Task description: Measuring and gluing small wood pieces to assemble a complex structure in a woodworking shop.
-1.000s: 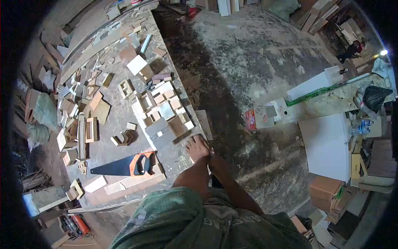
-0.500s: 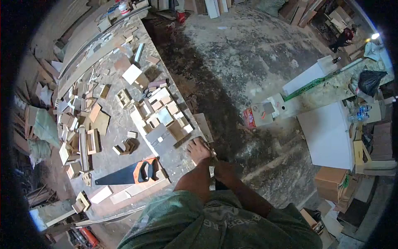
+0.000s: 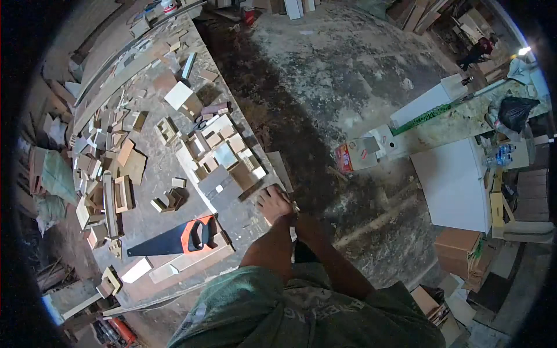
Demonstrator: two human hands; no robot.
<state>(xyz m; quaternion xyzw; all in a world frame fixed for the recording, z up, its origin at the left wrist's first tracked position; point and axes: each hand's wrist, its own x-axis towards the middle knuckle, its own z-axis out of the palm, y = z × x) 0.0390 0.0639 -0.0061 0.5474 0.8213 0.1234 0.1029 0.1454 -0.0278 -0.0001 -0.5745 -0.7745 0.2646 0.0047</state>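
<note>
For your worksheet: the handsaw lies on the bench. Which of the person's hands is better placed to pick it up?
Left, probably. The left hand rests on the bench edge, on the side of the handsaw, whose orange handle points toward it. The right hand sits off the bench edge, farther away.

Left hand (image 3: 274, 204) flat on the edge of the grey, offcut-strewn tabletop (image 3: 162, 191), beside a thin wooden board (image 3: 279, 171). Right hand hidden behind it. Black-bladed handsaw with orange handle (image 3: 174, 239) lies nearby on the tabletop.

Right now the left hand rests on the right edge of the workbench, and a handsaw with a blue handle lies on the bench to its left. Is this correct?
Not quite: the handsaw has an orange handle, not blue, as the head view shows. The left hand does rest on the workbench edge, with the saw to its left.
</note>
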